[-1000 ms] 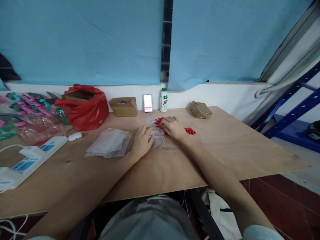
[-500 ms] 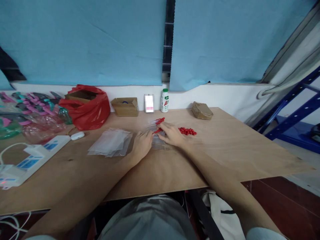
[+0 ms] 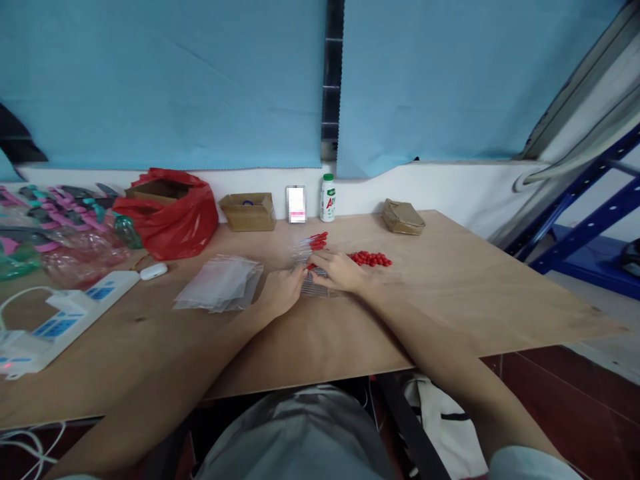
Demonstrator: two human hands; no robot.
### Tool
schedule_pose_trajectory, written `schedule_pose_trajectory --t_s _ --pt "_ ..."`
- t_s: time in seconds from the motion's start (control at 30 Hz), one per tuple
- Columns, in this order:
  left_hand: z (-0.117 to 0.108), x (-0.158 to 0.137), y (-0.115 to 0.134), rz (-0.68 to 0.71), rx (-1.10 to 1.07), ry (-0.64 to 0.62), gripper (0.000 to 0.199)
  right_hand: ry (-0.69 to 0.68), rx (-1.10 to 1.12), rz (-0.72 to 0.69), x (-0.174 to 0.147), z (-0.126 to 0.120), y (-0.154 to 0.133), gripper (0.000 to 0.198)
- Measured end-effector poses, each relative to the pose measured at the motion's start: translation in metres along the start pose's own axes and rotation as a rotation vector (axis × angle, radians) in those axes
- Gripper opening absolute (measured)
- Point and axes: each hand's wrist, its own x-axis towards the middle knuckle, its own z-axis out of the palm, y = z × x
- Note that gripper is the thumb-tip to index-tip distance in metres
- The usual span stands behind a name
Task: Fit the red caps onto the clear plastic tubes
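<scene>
My left hand point(image 3: 283, 289) and my right hand point(image 3: 339, 271) meet over a bundle of thin metal rods point(image 3: 314, 289) on the table. Both hands are closed, with fingertips pinched on a thin piece with a red end point(image 3: 311, 267); most of it is hidden by the fingers. Just beyond my fingers, several thin rods with red tips point(image 3: 319, 240) lie side by side. To the right of my right hand is a pile of small round red beads or caps point(image 3: 371, 259). A stack of clear zip bags point(image 3: 220, 283) lies left of my left hand.
Along the wall stand a red plastic bag point(image 3: 175, 217), an open cardboard box point(image 3: 249, 212), a phone-like screen point(image 3: 297, 205), a white bottle point(image 3: 328, 199) and a brown package point(image 3: 403, 217). At left are a power strip point(image 3: 75, 320), a white case point(image 3: 153, 271) and spray bottles point(image 3: 75, 227).
My hands have drawn slightly closer together around the red-ended piece, and less of it shows between them. The view has shifted a little.
</scene>
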Motion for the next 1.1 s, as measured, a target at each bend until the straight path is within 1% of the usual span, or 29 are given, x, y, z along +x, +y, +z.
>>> schedule_pose_trajectory --t_s 0.23,0.33,0.6,0.87,1.1 --pt "0.0 -0.001 -0.004 0.035 -0.119 0.02 0.04 -0.021 -0.014 -0.007 0.003 -0.003 -0.006 0.014" --pt "0.0 -0.001 -0.003 0.034 -0.128 0.04 0.039 -0.029 -0.039 0.013 0.005 -0.005 -0.011 0.012" --pt "-0.002 0.001 0.001 0.037 -0.145 0.077 0.041 -0.023 -0.06 0.052 0.009 -0.001 -0.02 0.012" --pt "-0.008 0.003 0.004 0.06 -0.132 0.043 0.039 -0.111 -0.138 0.092 0.01 -0.001 -0.022 0.013" --pt "-0.007 0.004 -0.001 0.09 -0.136 0.017 0.039 -0.138 -0.139 0.032 0.009 -0.004 -0.018 0.015"
